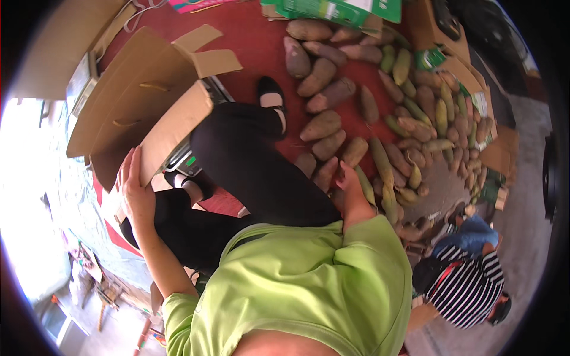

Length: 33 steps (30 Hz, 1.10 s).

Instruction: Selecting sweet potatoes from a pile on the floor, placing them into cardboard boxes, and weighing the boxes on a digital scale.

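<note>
- The right hand (346, 178) is among the roots beside the right thigh, its fingers bent next to a pinkish root (325, 174); whether they grip it or only touch it, I cannot tell.
- The left hand (135, 184) lies against the near wall of an open cardboard box (148, 101), its fingers stretched along the board; I cannot tell if it clamps the edge.
- Just above the right hand is a short brown root (355, 152), and to its right a long greenish root (383, 163).
- Farther up from that hand, thick purple-brown roots (331, 95) lie spread out on a red floor covering (255, 50).
- Up and to the right of it, a dense heap of smaller roots (427, 113) mixes brown and green ones.
- Between the two hands are the person's black trousers (255, 160); right of the left hand, a device with a green light (189, 161) shows below the box.
- Well above the right hand, a green carton (332, 10) borders the roots.
- Well below and right of that hand, another person in a striped top (469, 288) is near the heap.
</note>
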### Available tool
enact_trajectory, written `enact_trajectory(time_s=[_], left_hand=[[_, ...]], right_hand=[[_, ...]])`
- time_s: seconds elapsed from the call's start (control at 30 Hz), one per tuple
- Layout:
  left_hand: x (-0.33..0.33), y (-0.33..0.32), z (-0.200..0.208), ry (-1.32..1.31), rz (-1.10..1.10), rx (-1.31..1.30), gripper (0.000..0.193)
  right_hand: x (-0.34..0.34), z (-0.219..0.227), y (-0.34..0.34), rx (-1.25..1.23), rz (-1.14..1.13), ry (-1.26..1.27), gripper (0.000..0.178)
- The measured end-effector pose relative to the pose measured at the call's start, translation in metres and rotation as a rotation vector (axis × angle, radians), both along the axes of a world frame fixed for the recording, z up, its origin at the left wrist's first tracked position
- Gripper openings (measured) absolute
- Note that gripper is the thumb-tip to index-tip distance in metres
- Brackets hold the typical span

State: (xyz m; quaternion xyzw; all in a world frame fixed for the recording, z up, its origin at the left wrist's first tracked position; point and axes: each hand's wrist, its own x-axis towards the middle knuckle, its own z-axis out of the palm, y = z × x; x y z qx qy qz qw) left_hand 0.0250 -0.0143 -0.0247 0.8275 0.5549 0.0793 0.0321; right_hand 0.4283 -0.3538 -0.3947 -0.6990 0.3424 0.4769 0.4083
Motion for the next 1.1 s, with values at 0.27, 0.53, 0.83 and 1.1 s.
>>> enact_trajectory(time_s=[0.27,0.53,0.83,1.1], left_hand=[[0.000,-0.003,0.001,0.057,0.082,0.046,0.065],[-0.002,-0.002,0.001,0.031,0.060,0.070,0.065],[-0.004,-0.004,0.004,0.013,0.063,0.063,0.061],[-0.007,-0.003,0.004,-0.013,0.062,0.053,0.058]], right_hand=[[0.004,0.000,0.019,-0.082,-0.133,0.037,0.046],[0.014,0.026,0.037,-0.130,-0.035,-0.122,0.049],[0.031,0.083,0.076,0.131,-0.123,-0.050,0.046],[0.012,0.233,0.199,0.686,0.479,-0.303,0.040]])
